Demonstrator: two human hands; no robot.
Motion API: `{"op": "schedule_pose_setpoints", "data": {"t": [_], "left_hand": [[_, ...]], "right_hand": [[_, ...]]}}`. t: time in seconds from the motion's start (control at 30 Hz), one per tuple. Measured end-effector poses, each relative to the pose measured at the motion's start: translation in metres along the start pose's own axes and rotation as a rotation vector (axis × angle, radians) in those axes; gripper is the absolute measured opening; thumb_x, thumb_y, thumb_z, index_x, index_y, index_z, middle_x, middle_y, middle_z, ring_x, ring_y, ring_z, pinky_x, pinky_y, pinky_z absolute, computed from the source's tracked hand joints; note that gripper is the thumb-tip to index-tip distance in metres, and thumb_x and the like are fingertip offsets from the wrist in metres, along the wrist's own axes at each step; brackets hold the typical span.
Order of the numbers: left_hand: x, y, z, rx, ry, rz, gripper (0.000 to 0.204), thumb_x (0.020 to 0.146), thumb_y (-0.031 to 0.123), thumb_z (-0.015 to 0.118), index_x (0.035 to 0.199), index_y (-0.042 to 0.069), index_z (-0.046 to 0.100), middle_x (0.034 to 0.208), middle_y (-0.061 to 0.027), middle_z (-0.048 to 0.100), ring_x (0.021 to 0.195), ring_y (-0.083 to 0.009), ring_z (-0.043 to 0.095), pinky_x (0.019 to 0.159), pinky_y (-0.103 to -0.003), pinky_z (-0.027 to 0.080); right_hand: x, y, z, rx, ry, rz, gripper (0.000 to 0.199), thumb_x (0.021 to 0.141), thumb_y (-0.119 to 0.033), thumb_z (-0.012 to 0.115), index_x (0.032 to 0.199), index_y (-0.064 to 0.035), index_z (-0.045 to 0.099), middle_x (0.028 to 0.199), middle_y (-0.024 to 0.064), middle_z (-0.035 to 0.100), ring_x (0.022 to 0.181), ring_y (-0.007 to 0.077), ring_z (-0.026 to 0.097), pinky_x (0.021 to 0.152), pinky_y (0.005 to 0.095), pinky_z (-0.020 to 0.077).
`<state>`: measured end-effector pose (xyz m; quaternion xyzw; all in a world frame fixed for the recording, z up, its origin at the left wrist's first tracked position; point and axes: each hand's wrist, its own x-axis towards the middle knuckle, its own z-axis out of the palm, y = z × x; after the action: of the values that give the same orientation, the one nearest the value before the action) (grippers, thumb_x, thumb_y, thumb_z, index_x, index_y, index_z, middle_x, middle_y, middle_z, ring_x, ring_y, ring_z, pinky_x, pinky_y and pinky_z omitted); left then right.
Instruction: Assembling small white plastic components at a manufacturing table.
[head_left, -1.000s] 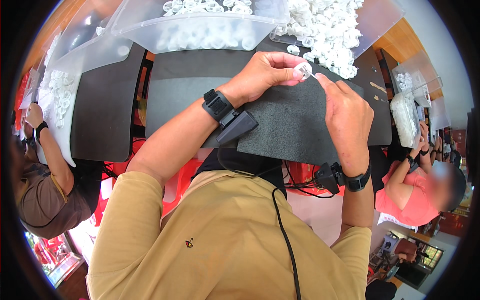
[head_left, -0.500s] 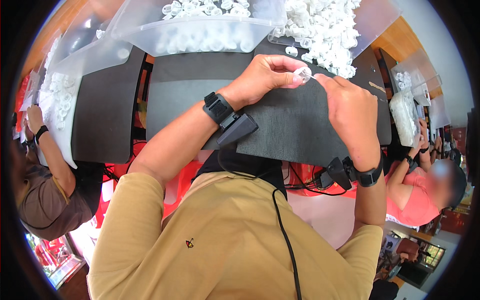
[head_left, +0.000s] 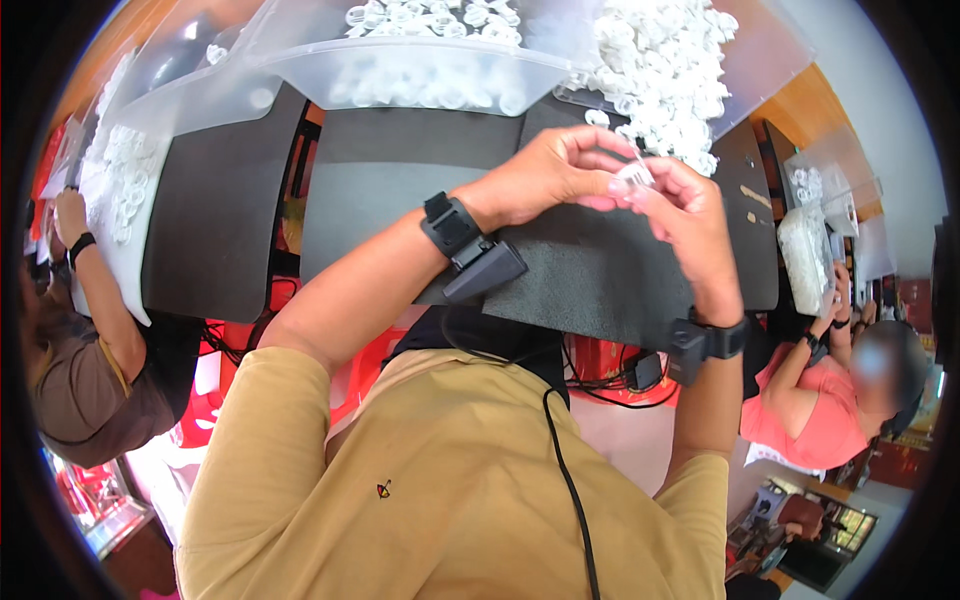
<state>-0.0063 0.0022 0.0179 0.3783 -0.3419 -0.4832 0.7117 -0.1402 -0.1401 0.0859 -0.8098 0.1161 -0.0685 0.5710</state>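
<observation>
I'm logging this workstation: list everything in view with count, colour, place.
small part: one, white, between left hand and right hand
loose parts: many, white, heaped upper right
bins: several, translucent, upper edges
rings: many, white, in top-centre bin
tabletops: several, black, left and centre
mat: one, dark grey, below hands
co-workers: at least two, brown and pink tops, both sides
cables: several, black, lower centre
shirt: one, tan, lower centre
wristbands: two, black, own wrists
hands: two, bare, upper centre

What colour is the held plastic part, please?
The held plastic part is white, clearest in the head view.
</observation>
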Motion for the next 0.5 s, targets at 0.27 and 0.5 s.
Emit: {"op": "schedule_pose_setpoints", "data": {"t": [0.27,0.5], "left_hand": [[-0.002,-0.005,-0.003,0.077,-0.034,-0.119,0.045,0.090,0.025,0.065,0.127,0.004,0.052,0.123,-0.0079,0.057,0.102,-0.0141,0.061,0.088,-0.028,0.050],[0.001,-0.009,-0.001,0.245,-0.060,-0.088,0.039,0.086,0.020,0.069,0.119,0.002,0.058,0.114,-0.0063,0.061,0.097,-0.0109,0.059,0.084,-0.026,0.049]], "right_hand": [[0.098,-0.086,-0.035,-0.132,0.029,-0.247,0.031,0.082,-0.024,0.068,0.105,-0.0033,0.066,0.070,-0.0022,0.060,0.053,0.0007,0.041,0.046,0.0179,0.0292],[0.121,0.003,-0.054,-0.932,0.164,-0.136,0.026,0.079,-0.024,0.070,0.098,-0.0057,0.070,0.079,0.0122,0.069,0.072,0.0249,0.066,0.067,0.0344,0.0496]]}}
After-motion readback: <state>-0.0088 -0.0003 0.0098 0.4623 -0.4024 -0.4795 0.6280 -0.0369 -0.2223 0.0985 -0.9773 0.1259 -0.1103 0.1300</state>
